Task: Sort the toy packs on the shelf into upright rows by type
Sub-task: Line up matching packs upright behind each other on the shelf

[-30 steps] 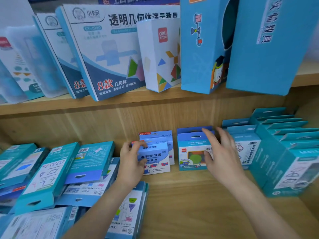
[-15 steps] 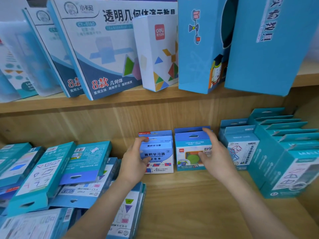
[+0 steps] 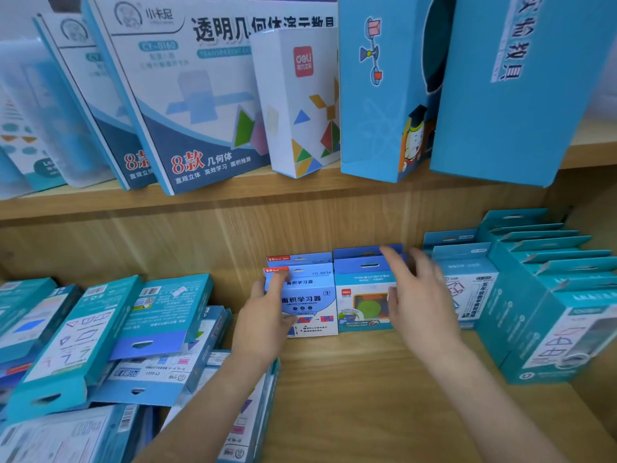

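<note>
the fingers (image 3: 278, 282) of the left hand (image 3: 263, 324) are clamped on the left edge of a blue-and-white pack (image 3: 309, 305), thumb on its front and forefinger over its top flap. the fingers (image 3: 395, 262) of the right hand (image 3: 420, 309) are straight, apart and blurred, lying over the right side of a green-disc pack (image 3: 362, 304); i cannot tell whether they touch it. both packs stand upright, side by side and touching.

nearest, below both hands, runs the pale wooden shelf board (image 3: 367, 402), smooth with a fine grain. left of the left fingers, a heap of flat teal packs (image 3: 83, 335) lies tilted and overlapping, and the left forearm crosses its edge. right of the right fingers stands a row of teal packs (image 3: 551, 312), cardboard with hang-hole tabs. the hand partly hides a line-drawing pack (image 3: 474, 289).

behind the held pack, a second blue-and-white pack (image 3: 300, 257) stands against the wooden back panel (image 3: 200, 238). above the fingers, on the upper shelf (image 3: 233, 198), a large white-and-blue box (image 3: 187, 105) leans, with a white tangram box (image 3: 297, 105) and tall blue boxes (image 3: 517, 88) beside it.
</note>
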